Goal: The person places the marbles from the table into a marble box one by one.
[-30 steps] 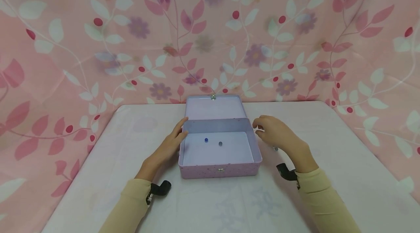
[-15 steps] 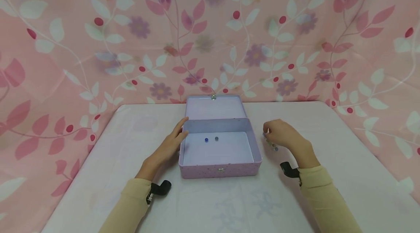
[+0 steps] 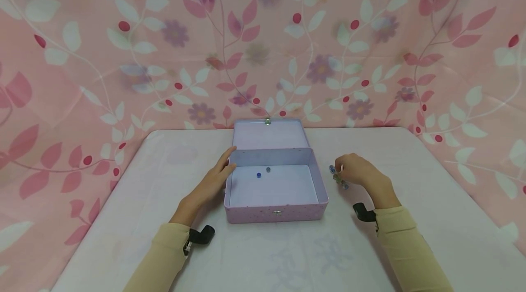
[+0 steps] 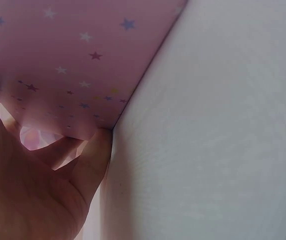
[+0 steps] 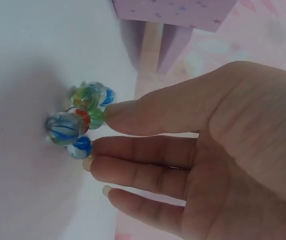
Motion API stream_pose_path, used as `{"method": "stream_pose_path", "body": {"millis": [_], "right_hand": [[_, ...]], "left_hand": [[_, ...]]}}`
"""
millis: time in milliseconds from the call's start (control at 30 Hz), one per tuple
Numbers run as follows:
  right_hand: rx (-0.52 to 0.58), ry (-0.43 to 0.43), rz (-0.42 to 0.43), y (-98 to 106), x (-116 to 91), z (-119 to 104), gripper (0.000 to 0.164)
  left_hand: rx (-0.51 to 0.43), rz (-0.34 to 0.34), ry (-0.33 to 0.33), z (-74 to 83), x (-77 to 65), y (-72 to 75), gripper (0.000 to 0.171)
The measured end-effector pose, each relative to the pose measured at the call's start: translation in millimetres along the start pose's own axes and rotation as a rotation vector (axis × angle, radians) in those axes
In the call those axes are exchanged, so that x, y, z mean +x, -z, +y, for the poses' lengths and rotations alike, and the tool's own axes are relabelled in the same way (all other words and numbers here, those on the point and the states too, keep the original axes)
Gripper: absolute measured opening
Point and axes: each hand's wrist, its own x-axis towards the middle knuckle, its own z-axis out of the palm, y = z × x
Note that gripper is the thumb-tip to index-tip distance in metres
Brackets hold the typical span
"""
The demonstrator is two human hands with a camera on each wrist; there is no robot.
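Observation:
An open purple tin box (image 3: pixel 271 214) with a star print stands on the table, its lid (image 3: pixel 269 134) tipped back. Inside lie a blue marble (image 3: pixel 259 175) and a greyish marble (image 3: pixel 268 169). My left hand (image 3: pixel 211 180) rests against the box's left side, fingertips along the wall and rim. To the right of the box my right hand (image 3: pixel 361 175) reaches down to a group of glass marbles (image 3: pixel 338 178). In the right wrist view its thumb (image 5: pixel 125 117) is right at a green marble (image 5: pixel 96 118), with the other fingers extended beside a blue-and-white marble (image 5: pixel 79 147).
A white cloth (image 3: pixel 287 260) with faint prints covers the table. Behind it hangs a pink floral backdrop (image 3: pixel 263 45). The box's metal clasp (image 3: pixel 277 213) faces the front, and a second catch (image 3: pixel 268 121) sits on the lid's far edge.
My right hand has moved from the box's right rim out to the marbles on the table, bringing more of them into view. The greyish marble has rolled back and left. The left hand stays put.

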Motion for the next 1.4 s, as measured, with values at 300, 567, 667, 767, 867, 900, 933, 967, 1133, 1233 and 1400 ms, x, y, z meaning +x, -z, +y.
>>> {"method": "stream_pose_path", "body": {"millis": [300,567,667,767,867,900,933,967,1133,1233,1400], "right_hand": [[0.042,-0.003,-0.024,-6.5,4.4,4.7,0.015],[0.022,-0.049,-0.032,-14.0,11.2,7.5,0.012],[0.006,-0.054,-0.027,-14.5,12.6,7.0,0.013],[-0.013,-0.052,-0.019,-13.6,12.3,6.3,0.011],[-0.027,-0.047,-0.001,-11.0,10.3,4.8,0.008],[-0.030,-0.042,0.007,-9.9,9.7,4.4,0.007],[-0.032,-0.038,0.014,-8.7,9.3,3.9,0.007],[-0.031,-0.033,0.021,-7.8,9.0,3.4,0.006],[-0.043,-0.004,0.047,-6.4,10.1,2.3,0.010],[-0.046,0.025,0.090,-6.2,10.3,-0.4,0.012],[-0.037,0.062,0.178,-3.7,8.7,-8.2,0.012]], "left_hand": [[0.000,0.005,0.004,-0.2,0.1,-0.1,0.052],[0.001,0.004,0.003,-1.7,0.3,-0.3,0.052],[0.001,0.005,0.005,-2.3,0.5,-0.1,0.052],[0.001,0.005,-0.004,-2.9,1.3,0.0,0.053],[0.001,0.004,-0.010,-3.2,1.6,0.2,0.053],[0.001,0.004,-0.010,-3.2,1.7,0.4,0.053],[0.000,0.003,-0.010,-3.0,1.4,0.5,0.054],[0.001,0.002,-0.009,-2.6,1.2,0.6,0.054],[-0.004,0.006,-0.010,-1.0,0.8,0.3,0.054],[-0.009,0.011,-0.010,-1.8,1.4,-0.4,0.054],[-0.011,0.006,-0.010,-2.8,1.4,-1.0,0.054]]}}
